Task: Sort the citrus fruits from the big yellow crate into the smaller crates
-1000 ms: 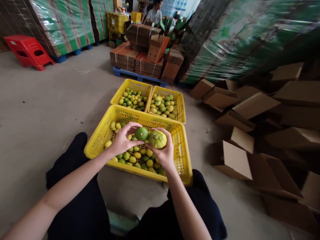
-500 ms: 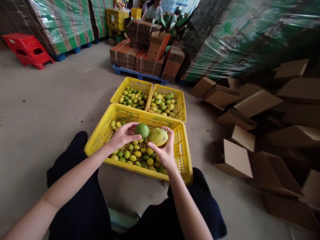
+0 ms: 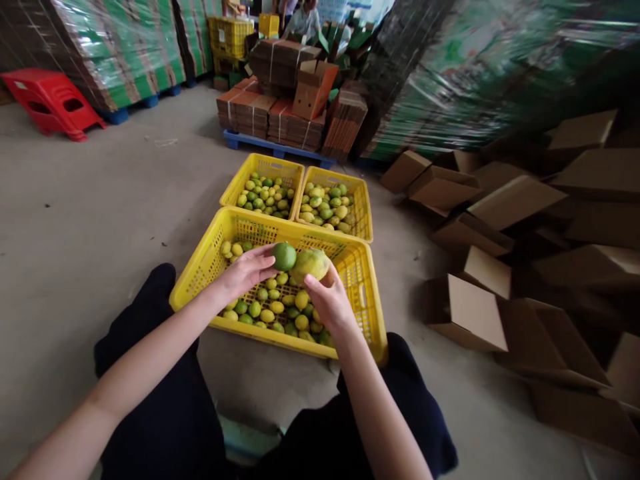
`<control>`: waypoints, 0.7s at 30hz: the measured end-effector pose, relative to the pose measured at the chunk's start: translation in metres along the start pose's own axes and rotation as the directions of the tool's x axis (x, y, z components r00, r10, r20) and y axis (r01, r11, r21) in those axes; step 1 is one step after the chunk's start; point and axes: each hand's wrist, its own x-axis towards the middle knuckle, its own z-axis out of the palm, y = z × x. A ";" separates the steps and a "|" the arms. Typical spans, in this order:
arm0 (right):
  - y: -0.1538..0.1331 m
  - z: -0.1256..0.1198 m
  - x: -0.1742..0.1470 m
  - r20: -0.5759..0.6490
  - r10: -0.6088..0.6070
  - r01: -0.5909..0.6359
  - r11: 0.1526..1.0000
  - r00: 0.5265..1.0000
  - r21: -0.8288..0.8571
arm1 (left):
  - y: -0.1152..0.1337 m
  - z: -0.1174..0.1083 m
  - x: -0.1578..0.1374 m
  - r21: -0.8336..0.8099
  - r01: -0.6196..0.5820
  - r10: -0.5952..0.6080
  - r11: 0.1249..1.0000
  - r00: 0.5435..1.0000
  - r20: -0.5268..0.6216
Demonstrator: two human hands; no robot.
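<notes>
Over the large yellow crate (image 3: pixel 367 280) in front of me, my left hand (image 3: pixel 247 270) grips a round green lime (image 3: pixel 285 256) between thumb and fingers. Close beside it, my right hand (image 3: pixel 330 297) holds a bigger, bumpy yellow-green lemon (image 3: pixel 310 265) with a darkish patch. The two fruits are side by side, nearly touching. Below them, several yellow lemons (image 3: pixel 277 307) and green fruits (image 3: pixel 255 309) lie spread over the bottom of the crate. My right hand and the fruits hide part of the crate's inside.
Two smaller yellow crates of fruit, one left (image 3: pixel 235 180) and one right (image 3: pixel 367 207), touch the large crate's far side. Cardboard boxes (image 3: pixel 477 310) are heaped at right. Behind stand flattened cartons (image 3: pixel 297 130) on a blue pallet (image 3: pixel 277 147); a red stool (image 3: pixel 53 103) is at far left.
My right hand has turned the lemon and shifted it slightly up and left, showing another side. My left hand still has the lime, its fingers now straighter.
</notes>
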 end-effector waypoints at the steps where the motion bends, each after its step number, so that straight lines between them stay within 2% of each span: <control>1: -0.001 -0.002 0.001 -0.008 -0.014 0.014 1.000 1.000 0.001 | 0.001 0.001 0.000 -0.006 -0.007 0.007 1.000 1.000 0.003; 7: 0.000 -0.009 0.005 -0.134 -0.094 0.089 0.995 0.987 -0.038 | -0.001 0.002 0.002 -0.032 -0.034 0.030 0.999 0.994 -0.106; 12: 0.000 -0.006 0.004 -0.131 -0.073 0.068 0.997 0.989 -0.042 | -0.005 0.006 0.001 0.044 -0.054 0.060 0.998 0.986 -0.155; 18: -0.003 -0.006 0.004 -0.084 -0.004 0.018 0.987 0.996 0.159 | -0.004 0.005 0.000 0.073 -0.082 0.092 0.994 0.985 -0.146; 21: -0.004 -0.007 0.005 -0.068 0.013 0.003 0.973 0.998 0.231 | -0.005 0.002 0.003 0.039 -0.093 0.099 0.995 0.973 -0.209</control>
